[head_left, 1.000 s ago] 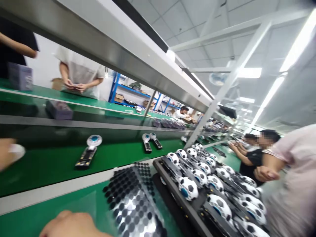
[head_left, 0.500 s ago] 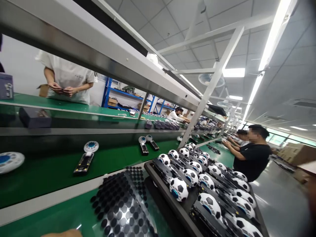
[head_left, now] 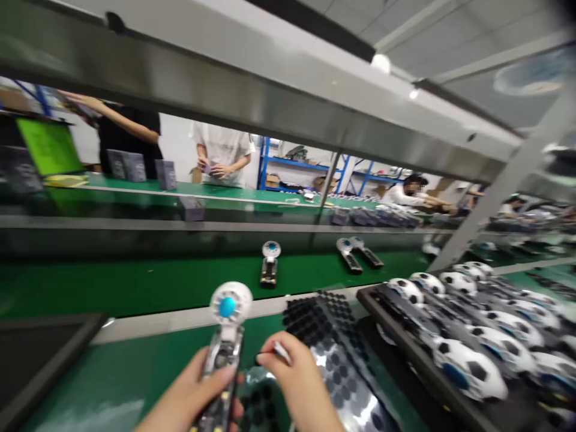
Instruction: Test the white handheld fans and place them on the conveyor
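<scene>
My left hand (head_left: 191, 399) is closed round the handle of a small handheld fan (head_left: 225, 336) with a white round head and a blue centre, held upright over the green bench. My right hand (head_left: 299, 384) is just to its right with fingers curled in a pinch over a sheet of black round pads (head_left: 333, 342); what it pinches is too small to make out. More such fans (head_left: 269, 264) lie on the green conveyor belt (head_left: 135, 282) beyond.
A black tray (head_left: 396, 327) of football-patterned pieces stands at the right. Another dark tray (head_left: 40, 354) sits at the left edge. A steel shelf rail (head_left: 270, 114) runs overhead. People work across the belt, one in white (head_left: 220, 150).
The view has swung left and down. Both my hands have come up into view, the left now holding a fan, the right by the pad sheet.
</scene>
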Demonstrator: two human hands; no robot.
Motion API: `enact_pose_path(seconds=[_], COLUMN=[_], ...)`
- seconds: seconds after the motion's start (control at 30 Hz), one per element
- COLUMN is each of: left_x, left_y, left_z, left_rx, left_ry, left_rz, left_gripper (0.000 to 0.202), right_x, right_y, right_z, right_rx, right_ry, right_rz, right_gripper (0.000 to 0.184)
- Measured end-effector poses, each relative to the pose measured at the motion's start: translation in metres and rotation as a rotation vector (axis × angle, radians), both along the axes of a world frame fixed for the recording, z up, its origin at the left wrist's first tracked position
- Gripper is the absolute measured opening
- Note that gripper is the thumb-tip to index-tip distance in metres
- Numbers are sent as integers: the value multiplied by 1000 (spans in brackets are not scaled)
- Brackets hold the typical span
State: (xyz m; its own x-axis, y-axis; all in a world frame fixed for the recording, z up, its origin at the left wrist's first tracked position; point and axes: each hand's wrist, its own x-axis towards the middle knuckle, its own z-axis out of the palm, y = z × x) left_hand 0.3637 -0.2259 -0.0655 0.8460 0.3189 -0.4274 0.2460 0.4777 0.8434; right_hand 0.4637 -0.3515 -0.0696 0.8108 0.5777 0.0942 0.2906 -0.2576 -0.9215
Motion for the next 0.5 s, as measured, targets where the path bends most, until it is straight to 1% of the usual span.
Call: enact_pose_path(seconds=[0.03,0.1,0.17,0.2,0.27,0.33,0.4,0.5], left_x=[0,2,2,1,0,0,0,0], left_y=[-7,-18,-23,-24,-24,-24,-26,-30], left_z=[-9,-27,-38,-41,-41,-38,-34,-29], left_rx=[25,83,148,196,298,377,422,461], left_ry=[-4,-21,-58,-67,-82,-81,-51,14], left_rz=[-13,-45,-59,-55,-28,3,6,0], left_gripper=[75,87,89,87,81,74,70,70], right_x=[1,-1,-6,-10,-15,-18,-18,-18], right_y=[-3,-5,-3,-1,1,2,0,-2], right_z=[0,-1,-3,-5,-6,-6,-5,-3], right_rx=[-2,-14,-29,-35,-44,-65,-101,-163], right_ry=[34,70,64,52,16,-62,-161,-264], right_rz=[14,41,66,79,101,132,168,215], right_gripper=[5,6,9,12,19,24,28,30])
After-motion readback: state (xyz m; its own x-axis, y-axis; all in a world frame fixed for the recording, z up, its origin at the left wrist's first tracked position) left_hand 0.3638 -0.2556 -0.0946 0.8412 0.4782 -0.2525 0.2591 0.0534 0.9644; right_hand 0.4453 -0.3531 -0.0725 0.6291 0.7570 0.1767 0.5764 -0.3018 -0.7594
